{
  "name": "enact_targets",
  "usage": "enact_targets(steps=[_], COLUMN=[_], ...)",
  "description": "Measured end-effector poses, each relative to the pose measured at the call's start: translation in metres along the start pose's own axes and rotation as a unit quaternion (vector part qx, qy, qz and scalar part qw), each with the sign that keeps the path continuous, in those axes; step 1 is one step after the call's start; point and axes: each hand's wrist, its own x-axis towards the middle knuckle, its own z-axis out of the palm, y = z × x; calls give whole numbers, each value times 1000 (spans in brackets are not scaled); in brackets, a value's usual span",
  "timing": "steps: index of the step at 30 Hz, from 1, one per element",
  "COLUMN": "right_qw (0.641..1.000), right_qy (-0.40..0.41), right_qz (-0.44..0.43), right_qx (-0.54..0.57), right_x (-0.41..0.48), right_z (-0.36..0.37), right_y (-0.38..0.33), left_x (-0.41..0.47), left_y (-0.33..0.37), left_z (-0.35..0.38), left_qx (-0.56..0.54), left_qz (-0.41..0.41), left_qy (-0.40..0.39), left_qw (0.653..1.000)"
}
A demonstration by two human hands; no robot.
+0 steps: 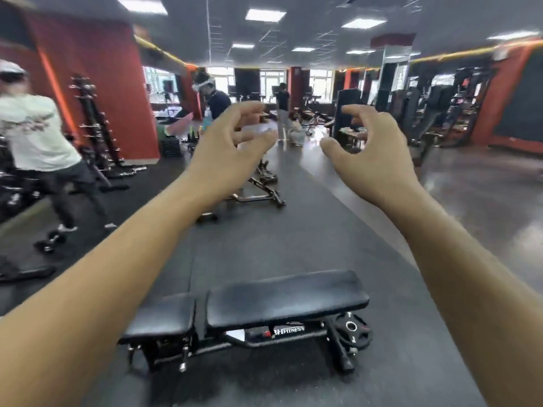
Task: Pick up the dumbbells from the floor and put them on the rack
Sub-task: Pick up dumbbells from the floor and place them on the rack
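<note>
Both my arms reach straight out in front of me at chest height. My left hand (pixel 227 145) is empty, its fingers curled apart. My right hand (pixel 373 149) is likewise empty with spread, curled fingers. A black dumbbell (pixel 50 240) lies on the floor at the far left, well away from both hands. A tall black dumbbell rack (pixel 95 127) stands against the red pillar at the left, and part of another rack (pixel 13 186) with dumbbells shows at the left edge.
A black flat bench (pixel 264 306) stands just below my arms, a weight plate (pixel 354 329) leaning at its right end. Another bench (pixel 258 186) sits further ahead. A person in a white shirt (pixel 35 133) moves at the left; other people and machines fill the back.
</note>
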Motion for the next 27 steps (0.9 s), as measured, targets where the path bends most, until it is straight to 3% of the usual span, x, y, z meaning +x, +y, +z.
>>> enact_targets(steps=[5, 12, 21, 27], right_qw=[985, 935, 838, 803], right_qy=[-88, -220, -405, -475], right_qz=[-85, -165, -219, -229], right_qx=[119, 223, 292, 279], right_x=[38, 50, -40, -102], right_z=[80, 172, 278, 341], right_y=[-7, -42, -119, -166], left_x=[0, -47, -161, -220], left_y=[-21, -35, -66, -109], left_z=[-35, -79, -127, -176], left_qx=[96, 210, 289, 272], left_qz=[-62, -186, -333, -388], left_qy=[126, 258, 344, 417], left_qw=[985, 925, 829, 775])
